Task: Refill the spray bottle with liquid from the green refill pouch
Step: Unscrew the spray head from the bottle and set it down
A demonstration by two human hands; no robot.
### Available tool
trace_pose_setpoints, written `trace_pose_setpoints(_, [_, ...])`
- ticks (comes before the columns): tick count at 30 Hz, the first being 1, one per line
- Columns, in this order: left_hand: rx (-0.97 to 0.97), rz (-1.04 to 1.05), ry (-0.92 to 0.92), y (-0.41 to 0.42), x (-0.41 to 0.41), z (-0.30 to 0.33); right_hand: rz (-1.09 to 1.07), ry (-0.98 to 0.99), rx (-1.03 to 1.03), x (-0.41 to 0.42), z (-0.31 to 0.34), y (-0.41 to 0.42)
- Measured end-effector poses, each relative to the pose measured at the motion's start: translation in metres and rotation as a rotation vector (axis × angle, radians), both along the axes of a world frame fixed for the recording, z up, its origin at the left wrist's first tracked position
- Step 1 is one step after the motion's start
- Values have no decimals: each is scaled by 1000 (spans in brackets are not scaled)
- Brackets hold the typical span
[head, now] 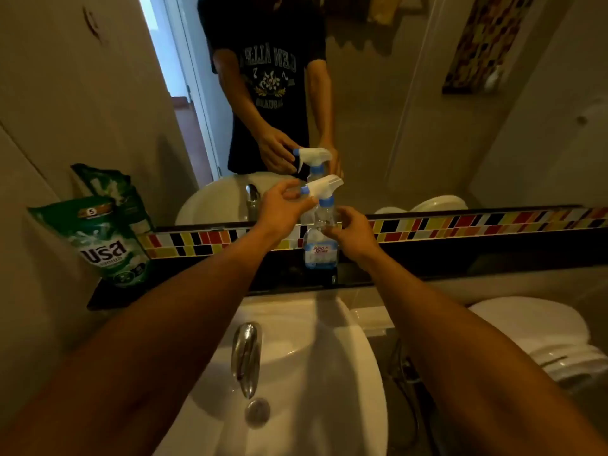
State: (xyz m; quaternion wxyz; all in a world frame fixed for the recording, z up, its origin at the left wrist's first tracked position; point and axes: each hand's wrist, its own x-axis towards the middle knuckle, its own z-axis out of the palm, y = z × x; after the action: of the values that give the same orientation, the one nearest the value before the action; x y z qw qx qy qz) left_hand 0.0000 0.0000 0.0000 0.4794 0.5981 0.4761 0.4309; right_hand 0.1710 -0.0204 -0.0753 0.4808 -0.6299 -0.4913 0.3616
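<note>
A clear spray bottle [319, 251] with a blue label stands on the dark ledge under the mirror, behind the sink. Its white trigger head [324, 185] with a blue collar sits on the bottle's neck. My left hand [283, 207] grips the rear of the trigger head. My right hand [353, 230] holds the bottle's shoulder from the right. The green refill pouch [98, 241] stands upright at the left end of the ledge, apart from both hands.
A white sink [296, 373] with a chrome tap [246, 353] lies below the ledge. A white toilet lid [533, 327] is at the right. The mirror [411, 110] above a coloured tile strip [460, 225] reflects a person and the bottle.
</note>
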Motion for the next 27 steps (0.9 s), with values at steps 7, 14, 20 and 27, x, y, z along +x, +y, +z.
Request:
trace_pose_setpoints(7, [61, -20, 6, 16, 14, 4, 92, 45, -5, 0, 5, 12])
trace_pose_setpoints(14, [132, 15, 19, 15, 15, 9, 144, 49, -14, 2, 10, 8])
trace_pose_setpoints(20, [189, 34, -46, 16, -2, 37, 129, 33, -6, 6, 21, -3])
trace_pose_setpoints(27, [228, 41, -112, 15, -26, 70, 116, -13, 28, 4, 40, -14])
